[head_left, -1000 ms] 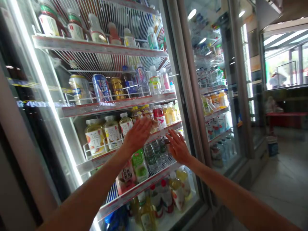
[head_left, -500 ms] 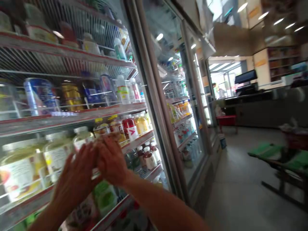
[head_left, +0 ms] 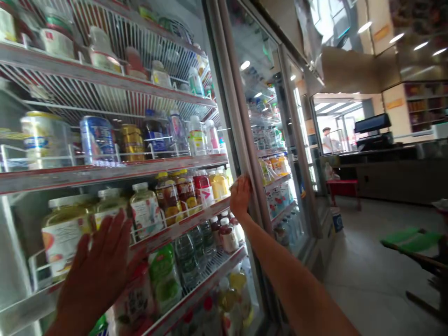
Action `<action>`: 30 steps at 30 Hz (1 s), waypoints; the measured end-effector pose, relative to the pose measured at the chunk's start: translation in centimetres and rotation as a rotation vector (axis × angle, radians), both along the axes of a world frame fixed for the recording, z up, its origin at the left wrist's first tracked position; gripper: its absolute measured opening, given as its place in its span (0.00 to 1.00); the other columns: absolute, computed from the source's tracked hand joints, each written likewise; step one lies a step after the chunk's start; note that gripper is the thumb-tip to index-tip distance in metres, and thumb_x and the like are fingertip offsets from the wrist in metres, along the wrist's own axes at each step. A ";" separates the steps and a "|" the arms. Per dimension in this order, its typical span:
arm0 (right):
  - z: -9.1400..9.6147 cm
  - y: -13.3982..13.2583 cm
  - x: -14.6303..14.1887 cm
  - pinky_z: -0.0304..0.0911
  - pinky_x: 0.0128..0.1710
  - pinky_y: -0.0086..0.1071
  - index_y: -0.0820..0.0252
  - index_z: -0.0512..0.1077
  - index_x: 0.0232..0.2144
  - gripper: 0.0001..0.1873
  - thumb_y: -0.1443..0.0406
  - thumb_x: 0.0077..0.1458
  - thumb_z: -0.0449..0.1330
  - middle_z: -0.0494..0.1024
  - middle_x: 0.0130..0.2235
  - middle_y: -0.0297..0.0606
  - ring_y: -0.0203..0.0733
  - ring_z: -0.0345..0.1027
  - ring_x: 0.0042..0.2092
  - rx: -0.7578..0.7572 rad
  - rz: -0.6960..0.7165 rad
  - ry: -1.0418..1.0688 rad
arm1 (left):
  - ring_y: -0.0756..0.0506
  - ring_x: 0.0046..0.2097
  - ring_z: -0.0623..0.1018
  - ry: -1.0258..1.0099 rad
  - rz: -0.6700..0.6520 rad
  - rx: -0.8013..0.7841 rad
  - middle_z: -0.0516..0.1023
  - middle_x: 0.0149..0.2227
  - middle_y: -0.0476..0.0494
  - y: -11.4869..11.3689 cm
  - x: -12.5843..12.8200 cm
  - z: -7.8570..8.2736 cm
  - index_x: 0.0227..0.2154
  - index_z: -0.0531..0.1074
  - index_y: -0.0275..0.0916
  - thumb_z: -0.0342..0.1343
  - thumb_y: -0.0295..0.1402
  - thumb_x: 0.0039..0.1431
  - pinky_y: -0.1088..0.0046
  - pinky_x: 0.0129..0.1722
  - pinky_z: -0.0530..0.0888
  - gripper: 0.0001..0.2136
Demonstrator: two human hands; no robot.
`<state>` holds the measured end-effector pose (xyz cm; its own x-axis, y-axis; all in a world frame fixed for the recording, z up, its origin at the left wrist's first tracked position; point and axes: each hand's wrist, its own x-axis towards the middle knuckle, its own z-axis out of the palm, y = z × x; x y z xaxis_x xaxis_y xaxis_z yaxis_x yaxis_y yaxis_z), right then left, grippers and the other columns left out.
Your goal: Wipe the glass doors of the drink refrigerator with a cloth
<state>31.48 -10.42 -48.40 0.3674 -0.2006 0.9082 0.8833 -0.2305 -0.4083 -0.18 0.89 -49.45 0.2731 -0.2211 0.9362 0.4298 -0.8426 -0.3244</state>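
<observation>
My left hand [head_left: 101, 266] is raised with its fingers stretched and spread, holding nothing. It is in front of the lower shelves, near a wide white-capped bottle [head_left: 66, 233] with a fruit label and a smaller white-capped bottle [head_left: 145, 210]. Whether it touches anything there, I cannot tell. Farther right, my right hand [head_left: 241, 198] has its fingers bent against the edge of the upright metal fridge door frame [head_left: 254, 186]. Dark tea bottles with yellow caps [head_left: 169, 193] and a red drink bottle [head_left: 203, 189] stand on the shelf left of this hand.
Cans [head_left: 98, 137] and more bottles fill the shelves above. Clear water bottles [head_left: 187, 254] stand lower down. Another glass-fronted fridge section [head_left: 273, 140] continues to the right. Beyond are a red stool [head_left: 345, 187], a green-topped seat [head_left: 413, 240], a counter [head_left: 381, 177] and a distant person [head_left: 327, 140].
My hands were close together in front of the bottles. My right hand has moved right onto the door frame, while the left stays at the lower left. The view has shifted left.
</observation>
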 end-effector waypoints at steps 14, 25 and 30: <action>-6.4 0.2 0.4 0.46 0.61 0.56 0.64 0.49 0.63 0.29 0.64 0.60 0.40 0.51 0.65 0.49 0.50 0.39 0.66 0.028 0.047 -0.085 | 0.39 0.66 0.49 0.076 0.162 -0.027 0.49 0.65 0.36 -1.2 -0.3 -1.3 0.64 0.40 0.39 0.46 0.41 0.61 0.53 0.64 0.45 0.32; -12.6 -0.4 -2.2 0.52 0.59 0.57 0.59 0.45 0.64 0.30 0.66 0.59 0.44 0.48 0.65 0.50 0.51 0.39 0.67 -0.126 0.102 -0.357 | 0.39 0.65 0.50 0.076 0.234 0.073 0.50 0.64 0.36 -1.0 -0.5 -1.0 0.64 0.38 0.39 0.50 0.38 0.59 0.54 0.63 0.48 0.35; -15.7 0.3 -3.8 0.53 0.57 0.62 0.55 0.38 0.65 0.33 0.68 0.60 0.44 0.41 0.67 0.47 0.53 0.34 0.67 -0.038 0.094 -0.213 | 0.40 0.66 0.48 0.091 0.202 0.017 0.49 0.65 0.37 -1.2 -0.4 -1.2 0.64 0.38 0.40 0.50 0.37 0.59 0.55 0.64 0.45 0.35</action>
